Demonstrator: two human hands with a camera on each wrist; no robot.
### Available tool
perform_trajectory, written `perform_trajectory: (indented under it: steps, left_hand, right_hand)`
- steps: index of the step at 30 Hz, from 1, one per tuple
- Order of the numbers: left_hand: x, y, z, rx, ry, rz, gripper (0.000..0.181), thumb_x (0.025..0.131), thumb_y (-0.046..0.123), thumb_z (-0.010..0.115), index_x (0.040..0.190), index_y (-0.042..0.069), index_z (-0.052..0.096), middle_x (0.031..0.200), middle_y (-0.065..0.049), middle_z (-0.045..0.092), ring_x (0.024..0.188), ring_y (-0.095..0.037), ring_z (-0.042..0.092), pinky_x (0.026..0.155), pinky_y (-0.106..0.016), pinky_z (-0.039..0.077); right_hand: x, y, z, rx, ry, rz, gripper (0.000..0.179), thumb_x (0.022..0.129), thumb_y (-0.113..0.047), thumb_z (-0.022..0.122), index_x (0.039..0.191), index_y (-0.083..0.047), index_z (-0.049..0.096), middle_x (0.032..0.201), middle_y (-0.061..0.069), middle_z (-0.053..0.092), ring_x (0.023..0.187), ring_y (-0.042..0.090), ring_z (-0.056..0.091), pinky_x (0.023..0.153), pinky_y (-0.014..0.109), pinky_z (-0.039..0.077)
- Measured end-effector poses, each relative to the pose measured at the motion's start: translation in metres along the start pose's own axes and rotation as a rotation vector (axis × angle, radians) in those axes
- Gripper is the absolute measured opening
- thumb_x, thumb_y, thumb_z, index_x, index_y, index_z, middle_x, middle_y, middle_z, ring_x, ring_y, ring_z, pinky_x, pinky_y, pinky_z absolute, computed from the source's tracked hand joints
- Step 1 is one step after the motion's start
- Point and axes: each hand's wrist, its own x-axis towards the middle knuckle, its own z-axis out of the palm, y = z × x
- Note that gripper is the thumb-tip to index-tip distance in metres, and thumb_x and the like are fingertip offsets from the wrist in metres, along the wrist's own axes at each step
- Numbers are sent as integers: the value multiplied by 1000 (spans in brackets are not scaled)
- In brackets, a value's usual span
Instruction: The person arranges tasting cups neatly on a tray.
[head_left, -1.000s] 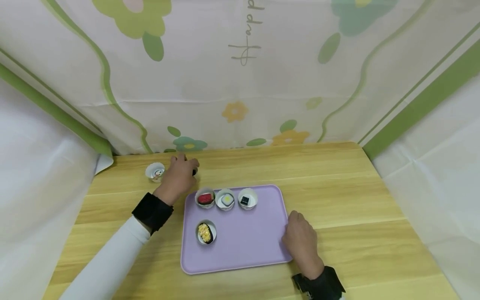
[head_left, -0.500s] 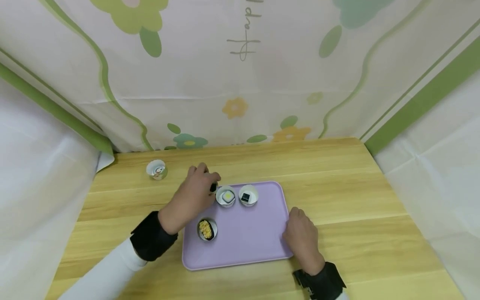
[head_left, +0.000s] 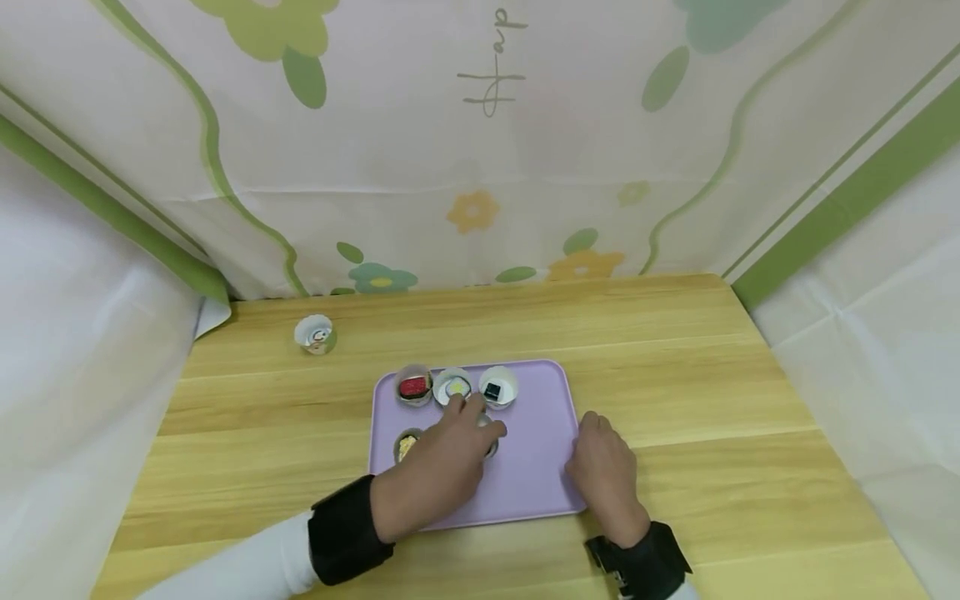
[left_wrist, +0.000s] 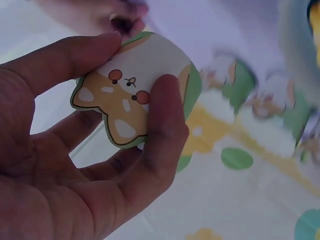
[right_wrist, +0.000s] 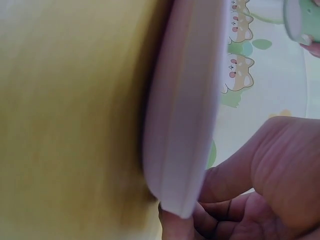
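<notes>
My left hand [head_left: 446, 462] is over the middle of the lilac tray [head_left: 532, 475]. Its thumb and fingers grip a small paper cup [left_wrist: 135, 65] printed with a tan-and-white animal face. In the head view that hand covers most of this cup, and its contents are hidden. My right hand [head_left: 606, 471] pinches the tray's right edge [right_wrist: 187, 110] between thumb and fingers. Along the tray's back side stand three cups: one with red-topped sushi [head_left: 415, 387], one with a white piece with a yellow centre [head_left: 457, 387], one with a dark block [head_left: 492, 392]. Yellow-topped sushi [head_left: 407, 446] shows beside my left hand.
Another paper cup [head_left: 315, 334] stands on the wooden table [head_left: 675, 350] at the back left. A flower-printed cloth [head_left: 420, 150] hangs behind the table, and white cloth [head_left: 892, 392] flanks both sides.
My left hand has carried its cup from the back left of the table, past the tray's back row, to over the tray's middle. My right hand has stayed at the tray's edge.
</notes>
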Motion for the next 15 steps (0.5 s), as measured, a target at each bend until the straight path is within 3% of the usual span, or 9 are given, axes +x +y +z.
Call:
perform_trajectory:
  steps: [7,15]
  left_hand:
    - [2,1,25,14,-6,60,19,85,4,66,102,12,69,113,-13,55,90,-26,45,52,-22,46]
    - [0,-2,38,29,-34,68,26,80,-1,67,104,10,69,106,-11,52,86,-22,41,49,-22,42]
  right_hand:
    - [1,-1,-1,1,-27,17,9,82,-3,61,81,2,53,68,8,46,54,21,46,43,35,41]
    - [1,-2,-3,-2,-37,16,9,81,-2,61,82,3,52,69,9,47,55,22,47,44,37,42]
